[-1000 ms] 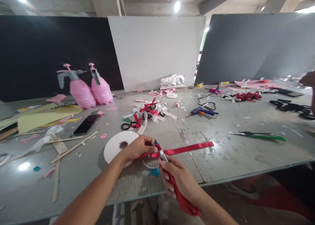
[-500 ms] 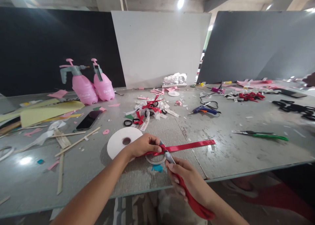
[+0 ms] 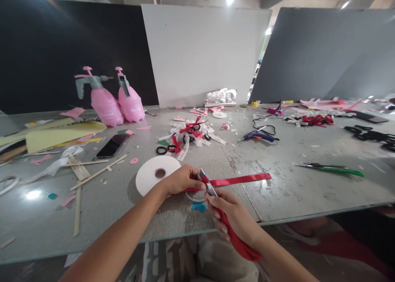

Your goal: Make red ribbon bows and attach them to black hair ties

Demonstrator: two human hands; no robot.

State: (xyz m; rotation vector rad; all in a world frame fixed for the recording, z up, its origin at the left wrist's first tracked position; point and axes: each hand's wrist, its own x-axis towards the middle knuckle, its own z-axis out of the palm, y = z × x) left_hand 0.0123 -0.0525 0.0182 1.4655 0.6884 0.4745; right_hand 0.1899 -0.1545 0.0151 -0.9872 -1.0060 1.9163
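A strip of red ribbon (image 3: 243, 180) stretches over the table, its loose end toward the right. My left hand (image 3: 185, 178) pinches the ribbon between thumb and fingers. Red-handled scissors (image 3: 211, 189) are gripped in my right hand (image 3: 230, 216), blades tilted up and left across the ribbon beside my left fingertips. A white ribbon roll (image 3: 147, 177) lies by my left wrist. Under my fingers, a tape ring (image 3: 195, 197) shows partly. A scrap of blue (image 3: 198, 207) sits just in front of it.
Beyond my hands is a heap of ribbon bows and black hair ties (image 3: 191, 136). A blue glue gun (image 3: 259, 136) and a green-handled cutting tool (image 3: 330, 168) lie right. Leftward are a phone (image 3: 112, 145), wooden sticks (image 3: 98, 173) and pink spray bottles (image 3: 106, 107).
The scissors blades have shifted slightly and show more fully above the ribbon beside my left fingers. The view has tilted a little; both hands keep their hold.
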